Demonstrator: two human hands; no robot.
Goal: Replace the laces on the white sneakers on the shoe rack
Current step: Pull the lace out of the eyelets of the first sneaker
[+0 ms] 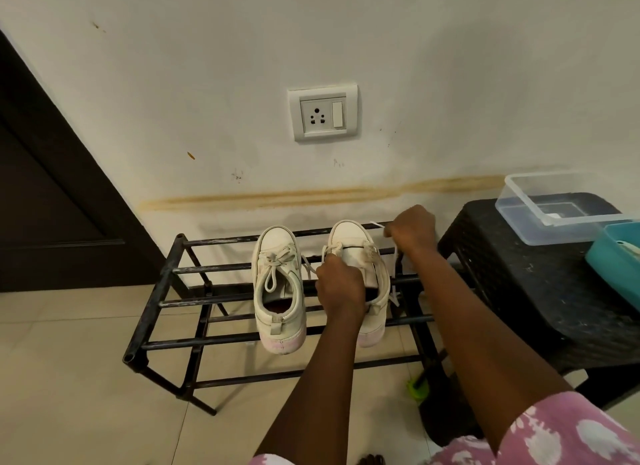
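Left hand (341, 286) grips the right sneaker (349, 236) on the rack (162, 281); right hand (412, 227) pinches its lace (376, 224).

- The single view comes from the person's head, looking forward and down over both outstretched arms (311, 378).
- It faces a wall (381, 49) almost squarely, with a socket (322, 113) just above centre.
- The shoe rack (207, 299) lies close below, within arm's reach, filling the middle.
- The wide lens bends the edges: a door (41, 187) leans at the left and a black stool (519, 291) sits at the right.
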